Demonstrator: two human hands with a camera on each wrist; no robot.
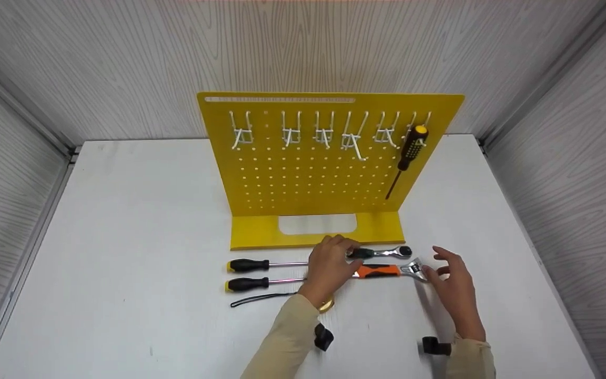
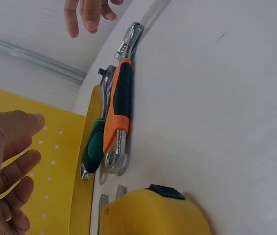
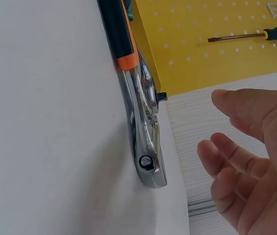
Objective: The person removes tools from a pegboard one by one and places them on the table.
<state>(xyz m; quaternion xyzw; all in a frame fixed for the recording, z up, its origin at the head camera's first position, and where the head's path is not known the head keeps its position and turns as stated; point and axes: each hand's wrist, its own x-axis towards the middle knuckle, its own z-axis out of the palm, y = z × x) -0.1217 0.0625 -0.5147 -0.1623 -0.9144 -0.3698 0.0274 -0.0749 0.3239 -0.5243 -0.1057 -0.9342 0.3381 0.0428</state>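
An adjustable wrench (image 1: 379, 270) with an orange and black handle lies on the white table. Just behind it lies a ratchet wrench (image 1: 387, 253) with a dark green handle. My left hand (image 1: 330, 267) is over the handle ends of both, its fingers loosely bent; the left wrist view shows nothing in its grasp. Beside the adjustable wrench's head is my right hand (image 1: 455, 287), thumb and fingers spread apart and holding nothing. Under my left wrist a yellow tape measure (image 2: 153, 215) is mostly hidden in the head view. Two screwdrivers, one farther (image 1: 249, 265) and one nearer (image 1: 248, 285), lie left of that hand.
A yellow pegboard (image 1: 308, 195) stands behind the tools, with several white hooks (image 1: 324, 136) along its top. On its rightmost hook hangs a screwdriver (image 1: 412, 150), tip down. A black strap (image 1: 261, 299) trails left from the tape measure. Pale panels enclose the table's back and sides.
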